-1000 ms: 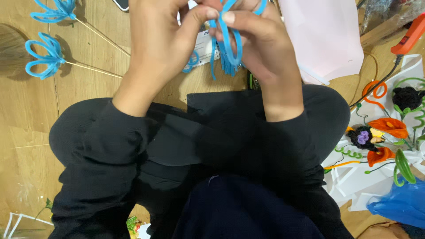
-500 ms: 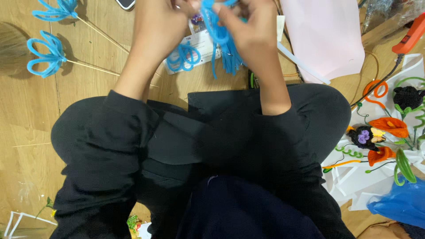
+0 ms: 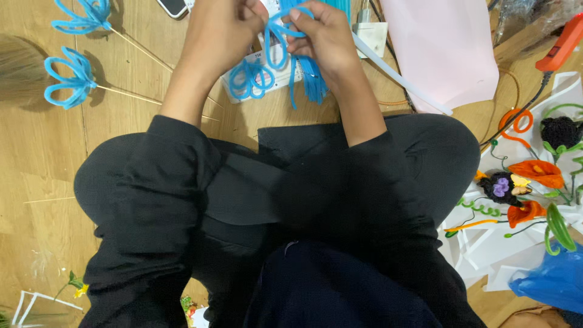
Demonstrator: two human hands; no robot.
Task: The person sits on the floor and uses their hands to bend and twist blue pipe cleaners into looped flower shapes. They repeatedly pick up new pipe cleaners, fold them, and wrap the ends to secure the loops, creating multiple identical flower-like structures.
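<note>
My left hand (image 3: 221,33) and my right hand (image 3: 325,36) are raised above my crossed legs, and both pinch a bundle of blue pipe cleaners (image 3: 291,54) bent into loops. Loose ends of the bundle hang down below my right hand. Under the hands lie more blue loops (image 3: 249,79) on a white packet (image 3: 285,76) on the wooden floor (image 3: 36,182).
Two finished blue pipe-cleaner flowers on thin sticks (image 3: 70,79) lie at the left. A pink sheet (image 3: 443,48) lies at the top right. Orange, black and green pipe-cleaner flowers (image 3: 522,188) rest on white paper at the right, beside a blue bag (image 3: 549,282).
Both hands have moved away from me toward the top of the view with the blue bundle. The loops on the white packet have come into sight below them.
</note>
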